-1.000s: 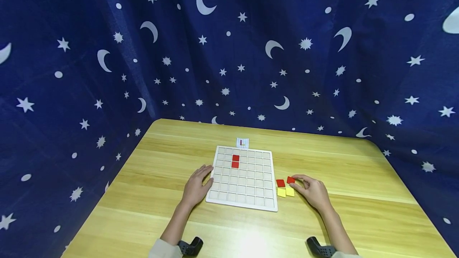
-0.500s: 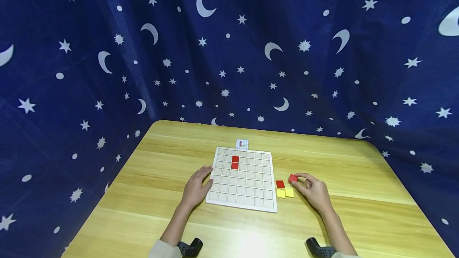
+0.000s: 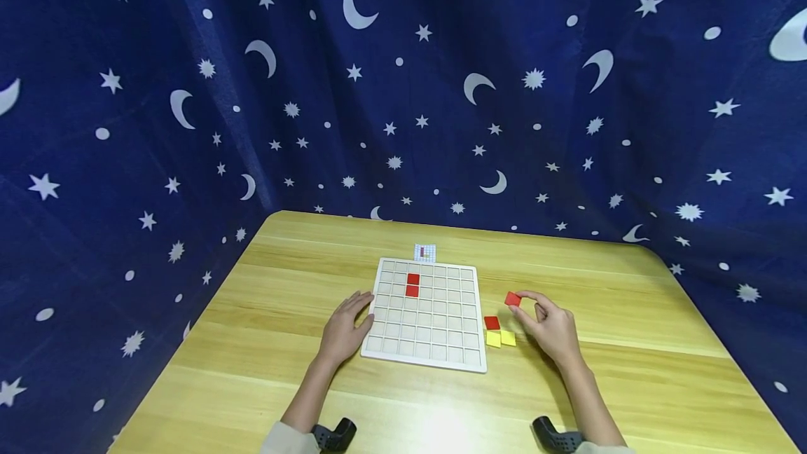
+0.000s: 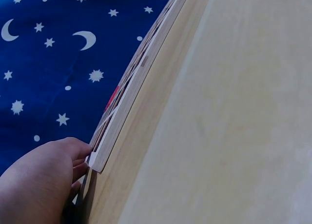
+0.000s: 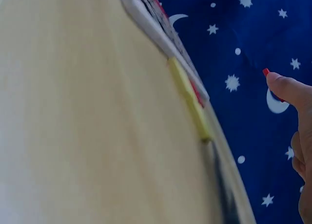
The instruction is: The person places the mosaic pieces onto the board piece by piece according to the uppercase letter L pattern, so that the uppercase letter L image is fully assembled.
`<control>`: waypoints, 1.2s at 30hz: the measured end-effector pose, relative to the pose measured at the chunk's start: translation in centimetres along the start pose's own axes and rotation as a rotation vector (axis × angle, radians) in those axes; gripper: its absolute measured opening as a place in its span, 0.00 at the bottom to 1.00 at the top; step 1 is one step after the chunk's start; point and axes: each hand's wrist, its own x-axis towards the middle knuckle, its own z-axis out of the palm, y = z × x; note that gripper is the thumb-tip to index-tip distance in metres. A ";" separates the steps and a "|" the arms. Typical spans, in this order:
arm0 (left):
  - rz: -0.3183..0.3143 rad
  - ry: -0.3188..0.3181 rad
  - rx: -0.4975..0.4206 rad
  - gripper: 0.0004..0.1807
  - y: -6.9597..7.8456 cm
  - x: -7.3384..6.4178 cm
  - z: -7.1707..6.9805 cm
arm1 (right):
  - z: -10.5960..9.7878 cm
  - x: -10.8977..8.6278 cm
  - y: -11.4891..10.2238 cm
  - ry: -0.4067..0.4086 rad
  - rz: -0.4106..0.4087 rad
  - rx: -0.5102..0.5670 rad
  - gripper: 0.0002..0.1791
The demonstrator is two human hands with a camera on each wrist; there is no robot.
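A white grid board (image 3: pixel 422 328) lies on the wooden table with two red square tiles (image 3: pixel 412 285) set one above the other in its upper left part. Against the board's left edge rests my left hand (image 3: pixel 342 331), its thumb touching the rim (image 4: pixel 105 158) in the left wrist view. Between thumb and fingers, my right hand (image 3: pixel 553 328) pinches a red square tile (image 3: pixel 513 298), held up off the table. Only this tile's edge (image 5: pixel 266 72) shows beside the thumb in the right wrist view. Another red tile (image 3: pixel 492 323) and two yellow tiles (image 3: pixel 501 338) lie by the board's right side.
Behind the board's far edge lies a small card (image 3: pixel 425 253) printed with a grid and coloured marks. A dark blue curtain (image 3: pixel 403 90) with moons and stars hangs behind and left of the wooden table (image 3: pixel 630 342).
My right hand has lifted the red tile from its spot above the yellow tiles and moved it slightly away from me. My left hand has stayed at the board's edge.
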 end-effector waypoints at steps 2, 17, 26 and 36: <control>0.000 -0.002 0.003 0.21 0.0 0.0 0.0 | 0.0 0.4 -0.5 0.008 -0.029 -0.001 0.17; 0.016 0.011 0.007 0.21 -0.1 0.0 0.2 | 1.5 2.6 -3.6 0.059 -0.121 0.122 0.17; 0.012 0.005 0.009 0.21 0.0 0.0 0.0 | 3.6 3.3 -5.6 0.041 -0.162 0.195 0.16; 0.005 -0.002 -0.002 0.21 0.2 0.0 -0.1 | 6.8 3.7 -8.0 -0.073 -0.152 0.182 0.15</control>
